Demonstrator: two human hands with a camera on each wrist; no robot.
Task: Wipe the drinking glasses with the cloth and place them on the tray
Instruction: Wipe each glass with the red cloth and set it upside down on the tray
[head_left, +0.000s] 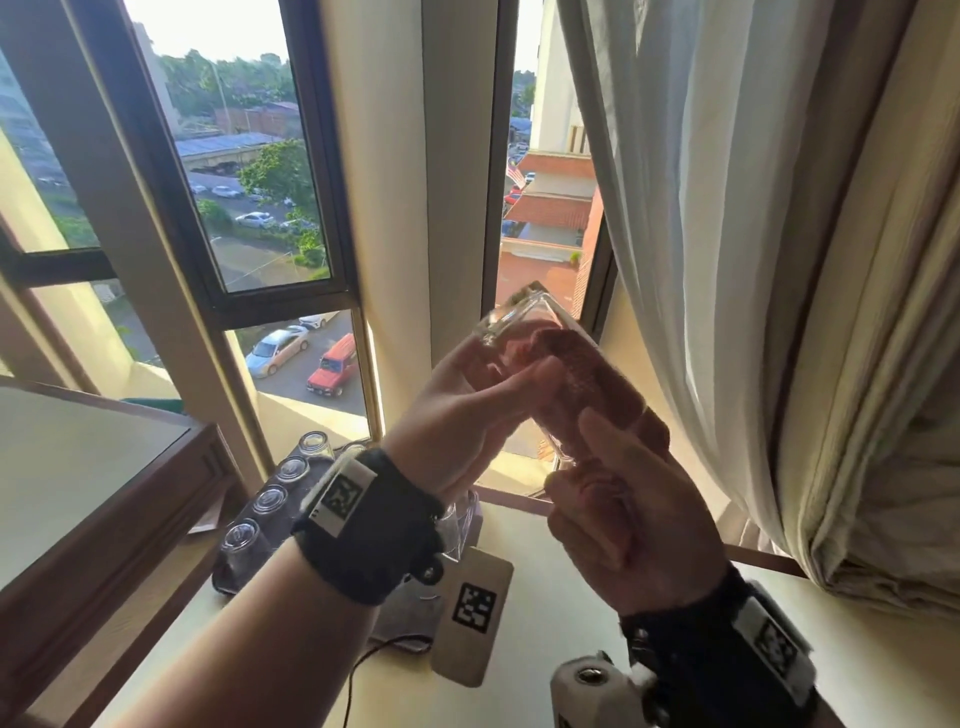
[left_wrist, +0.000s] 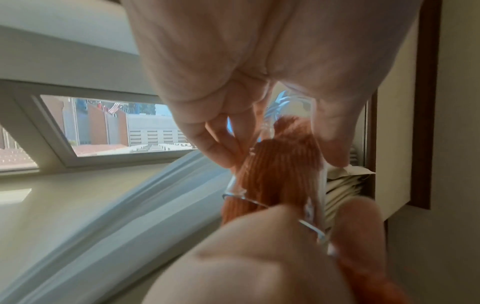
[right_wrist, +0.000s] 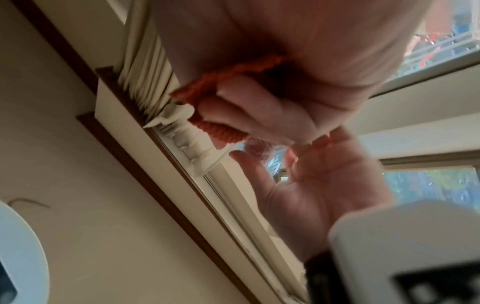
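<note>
Glass (head_left: 524, 338) is gripped by L hand (head_left: 462, 415), fingers curled round it, base tilted up. Orange cloth (head_left: 587, 384), stuffed inside glass, is clutched at rim by R hand (head_left: 618, 519). Other glasses (head_left: 270, 501) sit below L wrist.

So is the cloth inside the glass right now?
Yes: the orange cloth is stuffed inside the tilted glass, trailing out at the rim into the right hand.

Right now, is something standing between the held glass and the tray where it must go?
The left forearm covers much of the tray, which already holds a row of glasses. The glass has the cloth inside.
</note>
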